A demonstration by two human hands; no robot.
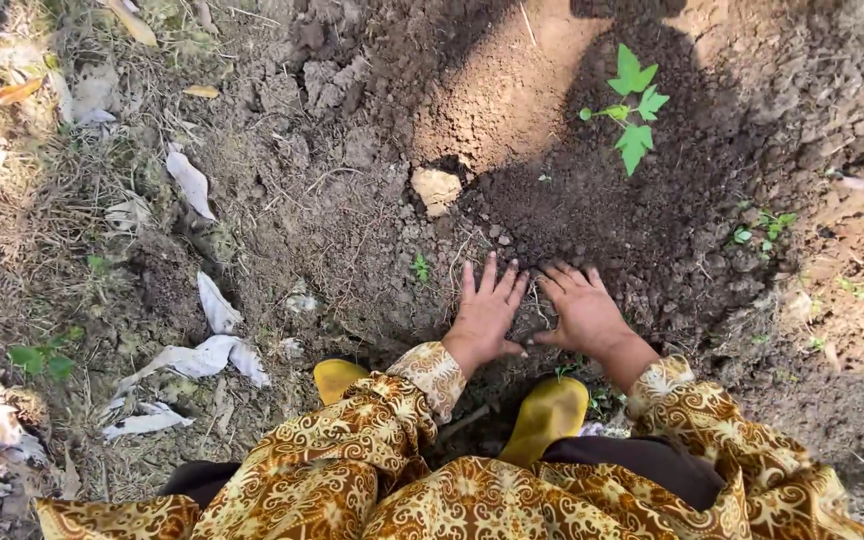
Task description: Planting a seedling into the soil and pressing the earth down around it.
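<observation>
While both hands, left hand [484, 318] and right hand [584, 310], are pressing spread-fingered, the dark crumbly loose soil [602, 215] is likely yielding softly; scooping from underneath suits it.

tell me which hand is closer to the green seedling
Right. The right hand lies flat on the dark soil just below the seedling; the left hand is flat beside it, further to the seedling's lower left.
</observation>
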